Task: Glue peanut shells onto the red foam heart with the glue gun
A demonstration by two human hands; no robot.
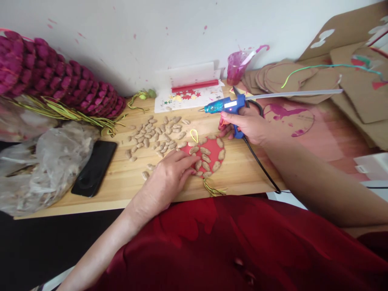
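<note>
The right hand [251, 126] has its fingers wrapped around the handle of a blue glue gun [224, 106], whose nozzle points left, beyond a red disc [216, 148]; a long pale glue stick [298, 94] juts from its back and a black cord [261, 165] runs down to the desk edge. The disc lies on the desk [245, 173] right in front of the person, with nuts [205, 166] around its rim and more across its middle, a yellow loop [194, 136] at its far side and a tassel [214, 189] at its near side. The left hand [169, 169] rests over the disc's left part, fingertips among the middle nuts; whether those fingers grip one or only press, I cannot tell. Loose peanuts [157, 135] are spread just left of the disc, and a phone [94, 169] lies farther left beside a plastic bag [62, 155].
</note>
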